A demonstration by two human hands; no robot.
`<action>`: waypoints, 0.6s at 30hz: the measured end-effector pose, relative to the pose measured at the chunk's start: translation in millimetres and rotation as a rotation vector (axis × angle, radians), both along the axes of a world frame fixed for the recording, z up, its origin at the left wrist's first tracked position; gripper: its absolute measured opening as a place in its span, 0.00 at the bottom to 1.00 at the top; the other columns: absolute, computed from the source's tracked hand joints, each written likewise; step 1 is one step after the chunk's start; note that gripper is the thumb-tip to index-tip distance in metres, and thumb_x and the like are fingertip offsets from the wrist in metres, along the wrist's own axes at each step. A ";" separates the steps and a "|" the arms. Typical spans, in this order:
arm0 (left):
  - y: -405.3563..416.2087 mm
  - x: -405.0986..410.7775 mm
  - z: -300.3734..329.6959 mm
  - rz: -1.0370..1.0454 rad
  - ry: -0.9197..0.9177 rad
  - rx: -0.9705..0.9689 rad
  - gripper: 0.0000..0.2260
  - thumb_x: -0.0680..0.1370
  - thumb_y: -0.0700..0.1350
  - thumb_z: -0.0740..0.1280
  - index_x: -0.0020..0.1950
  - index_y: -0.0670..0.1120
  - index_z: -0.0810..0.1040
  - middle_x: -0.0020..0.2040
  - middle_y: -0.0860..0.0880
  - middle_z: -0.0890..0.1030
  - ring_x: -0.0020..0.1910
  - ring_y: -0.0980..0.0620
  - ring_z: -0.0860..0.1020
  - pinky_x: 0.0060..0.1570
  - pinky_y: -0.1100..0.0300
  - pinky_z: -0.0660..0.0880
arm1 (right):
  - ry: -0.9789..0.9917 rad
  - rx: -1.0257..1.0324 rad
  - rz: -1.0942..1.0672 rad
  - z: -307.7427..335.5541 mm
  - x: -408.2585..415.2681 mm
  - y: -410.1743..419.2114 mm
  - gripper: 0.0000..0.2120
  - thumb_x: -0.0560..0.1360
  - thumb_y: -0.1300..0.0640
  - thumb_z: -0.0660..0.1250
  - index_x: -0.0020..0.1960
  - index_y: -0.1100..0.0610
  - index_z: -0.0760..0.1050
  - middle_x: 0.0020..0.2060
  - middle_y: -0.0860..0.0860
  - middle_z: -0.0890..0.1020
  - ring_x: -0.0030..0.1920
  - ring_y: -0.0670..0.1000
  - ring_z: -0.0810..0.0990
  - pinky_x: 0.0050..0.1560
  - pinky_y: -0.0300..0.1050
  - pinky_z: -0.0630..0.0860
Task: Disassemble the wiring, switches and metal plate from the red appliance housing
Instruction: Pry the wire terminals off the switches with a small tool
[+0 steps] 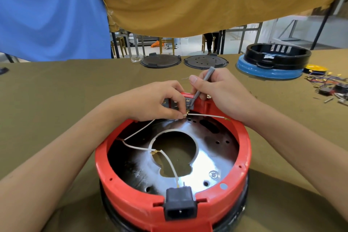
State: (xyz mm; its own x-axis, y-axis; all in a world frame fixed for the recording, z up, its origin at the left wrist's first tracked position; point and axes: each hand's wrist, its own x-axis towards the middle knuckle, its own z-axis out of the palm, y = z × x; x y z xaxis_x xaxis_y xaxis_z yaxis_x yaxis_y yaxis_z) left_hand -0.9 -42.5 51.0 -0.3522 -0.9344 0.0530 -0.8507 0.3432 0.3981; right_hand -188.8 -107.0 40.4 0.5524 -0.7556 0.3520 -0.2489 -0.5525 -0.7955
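Pinching white wire (205, 115) end between thumb and forefinger, left hand (160, 100) sits at far rim of red housing (243, 149). Right hand (224, 92) grips grey tool (202, 85), tip at switch block (188, 102). Housing on olive table (56, 90), metal plate (216, 158) inside.

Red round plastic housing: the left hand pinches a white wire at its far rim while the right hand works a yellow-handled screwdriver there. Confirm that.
Not quite. The head view shows the right hand holding a grey-handled screwdriver, not yellow. The left hand does pinch the white wire at the red round plastic housing's far rim.
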 end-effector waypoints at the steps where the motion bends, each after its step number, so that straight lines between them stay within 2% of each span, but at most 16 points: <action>1: 0.3 0.2 -0.1 0.003 0.002 -0.001 0.03 0.76 0.49 0.73 0.45 0.58 0.83 0.57 0.58 0.73 0.55 0.61 0.75 0.62 0.55 0.71 | 0.001 -0.009 0.001 -0.7 -0.1 0.5 0.18 0.81 0.47 0.62 0.37 0.55 0.78 0.28 0.47 0.76 0.31 0.42 0.74 0.42 0.42 0.70; 6: 0.0 1.1 -1.5 0.005 0.000 -0.015 0.02 0.76 0.50 0.73 0.46 0.57 0.84 0.57 0.59 0.73 0.56 0.60 0.75 0.63 0.53 0.71 | 0.020 -0.054 -0.028 -0.2 0.7 0.4 0.31 0.83 0.39 0.51 0.37 0.56 0.82 0.29 0.48 0.79 0.32 0.42 0.77 0.37 0.34 0.70; 9: -0.4 1.7 -1.6 0.002 0.000 -0.014 0.02 0.76 0.50 0.73 0.46 0.58 0.84 0.57 0.60 0.73 0.56 0.60 0.75 0.63 0.52 0.71 | 0.029 -0.069 -0.022 -0.3 3.2 -2.8 0.28 0.84 0.45 0.53 0.38 0.59 0.82 0.27 0.47 0.78 0.29 0.41 0.75 0.34 0.33 0.69; 14: -0.4 2.2 -2.2 -0.002 0.005 -0.010 0.02 0.76 0.50 0.73 0.46 0.58 0.83 0.57 0.60 0.73 0.57 0.60 0.74 0.63 0.53 0.70 | 0.046 -0.064 -0.009 3.0 10.6 -6.8 0.27 0.84 0.53 0.54 0.39 0.71 0.79 0.22 0.48 0.73 0.24 0.44 0.68 0.26 0.32 0.65; 16: 0.0 1.8 -1.9 -0.002 0.001 -0.007 0.02 0.76 0.50 0.72 0.45 0.58 0.83 0.58 0.59 0.73 0.59 0.59 0.74 0.64 0.53 0.70 | 0.072 -0.046 -0.021 3.8 13.6 -8.4 0.28 0.84 0.53 0.55 0.34 0.70 0.76 0.20 0.47 0.71 0.22 0.44 0.66 0.26 0.36 0.65; 18: 0.5 1.1 -1.9 0.000 -0.003 -0.006 0.02 0.76 0.50 0.72 0.45 0.58 0.83 0.58 0.59 0.72 0.61 0.58 0.73 0.64 0.54 0.69 | 0.080 -0.049 -0.022 2.6 13.9 -9.2 0.28 0.84 0.52 0.55 0.30 0.64 0.75 0.20 0.46 0.70 0.22 0.44 0.66 0.28 0.39 0.64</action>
